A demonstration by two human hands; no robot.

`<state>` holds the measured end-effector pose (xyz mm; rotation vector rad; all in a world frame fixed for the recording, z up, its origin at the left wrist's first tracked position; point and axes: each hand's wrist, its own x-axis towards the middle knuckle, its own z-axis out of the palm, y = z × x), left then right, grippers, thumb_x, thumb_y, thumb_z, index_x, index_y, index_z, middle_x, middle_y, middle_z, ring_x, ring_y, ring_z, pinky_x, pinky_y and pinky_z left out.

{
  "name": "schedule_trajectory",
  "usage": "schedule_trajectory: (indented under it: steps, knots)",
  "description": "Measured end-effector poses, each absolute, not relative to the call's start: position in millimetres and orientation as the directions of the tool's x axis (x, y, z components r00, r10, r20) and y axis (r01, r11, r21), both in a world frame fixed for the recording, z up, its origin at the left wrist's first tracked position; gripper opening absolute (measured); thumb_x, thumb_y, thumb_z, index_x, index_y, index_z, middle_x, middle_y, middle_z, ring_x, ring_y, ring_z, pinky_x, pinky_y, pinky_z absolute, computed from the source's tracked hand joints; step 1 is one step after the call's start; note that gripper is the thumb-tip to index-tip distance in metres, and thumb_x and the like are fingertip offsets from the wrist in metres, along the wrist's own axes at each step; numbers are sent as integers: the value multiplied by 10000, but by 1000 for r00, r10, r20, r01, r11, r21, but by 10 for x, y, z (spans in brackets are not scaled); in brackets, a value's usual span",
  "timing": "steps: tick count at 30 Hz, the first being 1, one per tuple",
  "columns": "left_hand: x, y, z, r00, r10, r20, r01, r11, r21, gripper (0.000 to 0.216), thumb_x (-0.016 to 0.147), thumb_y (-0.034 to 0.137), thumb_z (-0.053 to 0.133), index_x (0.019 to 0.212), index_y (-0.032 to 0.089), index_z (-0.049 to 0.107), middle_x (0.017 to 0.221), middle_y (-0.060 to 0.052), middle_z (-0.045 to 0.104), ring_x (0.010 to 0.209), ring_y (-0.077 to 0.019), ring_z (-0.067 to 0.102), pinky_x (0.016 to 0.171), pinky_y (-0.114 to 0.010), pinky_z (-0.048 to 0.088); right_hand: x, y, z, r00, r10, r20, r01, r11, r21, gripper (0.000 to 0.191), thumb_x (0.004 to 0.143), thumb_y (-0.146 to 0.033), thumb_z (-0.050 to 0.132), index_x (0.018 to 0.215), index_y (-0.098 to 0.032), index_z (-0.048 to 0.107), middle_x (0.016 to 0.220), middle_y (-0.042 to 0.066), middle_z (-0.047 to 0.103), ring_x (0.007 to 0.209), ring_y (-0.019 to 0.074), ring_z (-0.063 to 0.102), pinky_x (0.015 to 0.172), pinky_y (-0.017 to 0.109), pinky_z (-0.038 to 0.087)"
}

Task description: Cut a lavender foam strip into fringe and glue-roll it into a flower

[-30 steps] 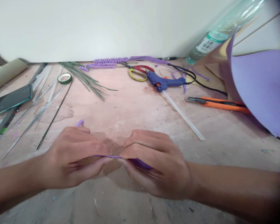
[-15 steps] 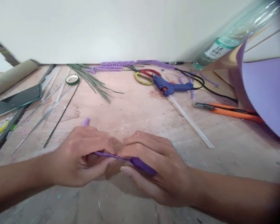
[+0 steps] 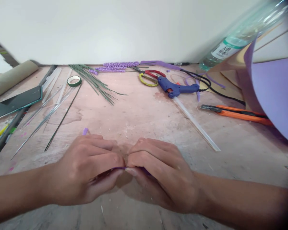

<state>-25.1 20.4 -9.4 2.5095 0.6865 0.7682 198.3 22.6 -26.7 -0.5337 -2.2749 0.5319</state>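
Close together over the near part of the table, both hands pinch one thin purple strip (image 3: 119,168), perhaps foam or paper. My left hand (image 3: 86,167) is closed on its left part, thumb against forefinger. A lighter end of the strip pokes up behind the left knuckles. My right hand (image 3: 162,171) grips the strip right beside it, thumb tip under the bent forefinger. Most of the strip is hidden inside the fingers.
A blue glue gun (image 3: 176,88) with a clear glue stick lies beyond, near scissors (image 3: 148,80) and an orange cutter (image 3: 242,115). Green wire stems (image 3: 93,83), green tape (image 3: 74,81), a phone (image 3: 16,103) and a cardboard tube (image 3: 14,78) lie left. A bottle (image 3: 225,49) leans right.
Both hands have lowered slightly toward me, and their thumbs have closed against the forefingers. Less of the purple strip shows between them now.
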Motion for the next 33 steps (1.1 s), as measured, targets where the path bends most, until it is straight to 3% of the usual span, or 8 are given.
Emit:
schedule_trajectory:
  steps: [6, 11, 14, 17, 20, 22, 27, 33]
  knots:
    - [-283, 244, -92, 722, 556, 413, 363, -812, 457, 144, 932, 69, 527, 943, 182, 614, 655, 24, 627, 556, -139, 489, 541, -292, 294, 2042, 252, -234, -456, 664, 592, 106, 701, -705, 205, 1031, -203, 427, 828, -233, 433, 683, -9, 441, 632, 153, 450, 569, 308, 393]
    - [-340, 345, -121, 734, 512, 447, 400, -857, 324, 131, 912, 99, 535, 828, 195, 566, 618, 20, 607, 516, -139, 498, 517, -307, 284, 2041, 288, -233, -392, 774, 497, 207, 601, -772, 357, 997, -144, 519, 675, -205, 377, 593, -59, 345, 535, 92, 326, 496, 275, 259]
    - [-367, 397, -135, 780, 435, 450, 372, -901, 225, 153, 924, 101, 519, 821, 192, 586, 579, 22, 576, 496, -142, 487, 516, -328, 257, 2026, 293, -245, -371, 826, 424, 256, 530, -809, 341, 996, -158, 538, 677, -200, 423, 602, -58, 406, 543, 87, 380, 501, 260, 303]
    - [-390, 430, -156, 800, 379, 465, 325, -926, 194, 149, 962, 121, 523, 857, 183, 608, 588, 16, 615, 494, -145, 492, 529, -338, 264, 2019, 293, -244, -369, 861, 351, 285, 464, -839, 80, 950, -131, 555, 996, -187, 590, 830, -9, 588, 686, 112, 536, 606, 258, 443]
    - [-411, 458, -190, 787, 352, 507, 277, -935, 220, 70, 992, 159, 572, 954, 174, 629, 667, 15, 688, 513, -135, 515, 531, -328, 274, 2023, 300, -223, -435, 811, 392, 268, 532, -803, 278, 948, -132, 544, 1217, -184, 591, 959, 27, 637, 811, 136, 584, 704, 274, 482]
    - [-421, 475, -208, 774, 347, 530, 251, -936, 247, 43, 985, 159, 610, 1016, 172, 637, 736, 11, 730, 534, -126, 535, 532, -316, 283, 2027, 309, -210, -474, 757, 449, 249, 605, -756, 115, 989, -166, 523, 950, -182, 630, 783, -3, 601, 727, 128, 543, 669, 267, 438]
    - [-411, 506, -179, 783, 371, 500, 265, -925, 271, 62, 977, 148, 615, 996, 176, 667, 646, 20, 647, 525, -128, 491, 532, -294, 293, 2017, 323, -213, -406, 812, 420, 326, 558, -763, 442, 1017, -230, 511, 609, -198, 344, 562, -66, 331, 516, 80, 325, 522, 256, 271]
    - [-383, 500, -168, 782, 328, 531, 295, -944, 148, 111, 969, 142, 585, 879, 179, 639, 677, -16, 675, 595, -155, 543, 568, -293, 373, 1982, 291, -226, -529, 734, 426, 364, 649, -668, 135, 842, -216, 685, 939, -164, 606, 824, 3, 610, 751, 141, 545, 687, 276, 415]
